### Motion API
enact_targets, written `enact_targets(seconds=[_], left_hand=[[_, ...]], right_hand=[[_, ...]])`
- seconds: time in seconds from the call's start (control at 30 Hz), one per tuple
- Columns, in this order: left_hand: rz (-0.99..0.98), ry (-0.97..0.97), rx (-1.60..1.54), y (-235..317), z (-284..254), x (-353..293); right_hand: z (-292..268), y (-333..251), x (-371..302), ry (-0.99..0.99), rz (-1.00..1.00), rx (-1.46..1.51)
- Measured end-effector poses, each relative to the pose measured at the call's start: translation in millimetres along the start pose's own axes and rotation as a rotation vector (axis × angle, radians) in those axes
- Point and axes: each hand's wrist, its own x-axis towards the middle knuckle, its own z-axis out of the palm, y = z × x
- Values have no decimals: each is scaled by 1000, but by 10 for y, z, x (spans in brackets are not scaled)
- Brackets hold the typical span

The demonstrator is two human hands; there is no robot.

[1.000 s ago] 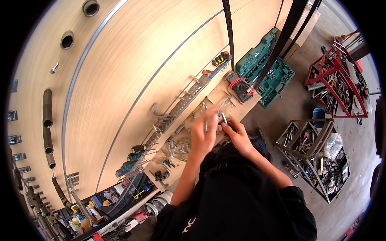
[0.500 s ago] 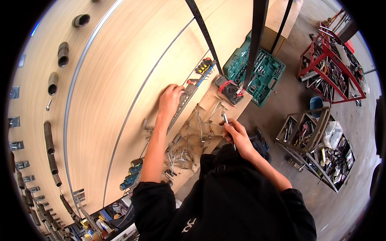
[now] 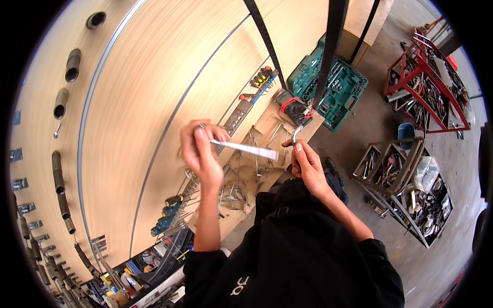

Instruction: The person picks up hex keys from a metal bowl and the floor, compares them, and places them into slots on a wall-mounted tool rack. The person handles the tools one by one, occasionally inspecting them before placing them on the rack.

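Observation:
My left hand (image 3: 201, 154) is closed on a long silvery metal rod (image 3: 249, 149), blurred by motion, that points right toward my other hand. Its exact kind is hard to make out. Between the fingers of my right hand (image 3: 309, 167) is a hex key (image 3: 296, 134), its bent end sticking up. Behind my left hand runs a perforated metal rack (image 3: 239, 117) fixed along the wood-grain panel. Below both hands, many thin metal rods and keys (image 3: 233, 192) lie loosely on a wooden bench top (image 3: 264, 123).
Screwdrivers (image 3: 262, 77) hang at the rack's far end; blue-handled ones (image 3: 167, 220) are nearer. A multimeter with red leads (image 3: 294, 109) and an open green socket case (image 3: 339, 92) stand beyond. Black uprights (image 3: 328, 46) rise there. Tool carts (image 3: 426, 87) stand right.
My left hand has come away from the rack toward me and now holds the rod. In my right hand, the hex key has turned so its bent end shows upward.

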Motion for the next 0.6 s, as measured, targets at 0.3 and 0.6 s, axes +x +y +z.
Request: enact_targets(seconds=[0.3,0.6], left_hand=[[-454,-24,-567,318,120,-614],[-408,31,-405,579,270,-737]], right_hand=[[182,-467,-238,-250,-200,-252],[466,-710,-386,-380,-257,-116]])
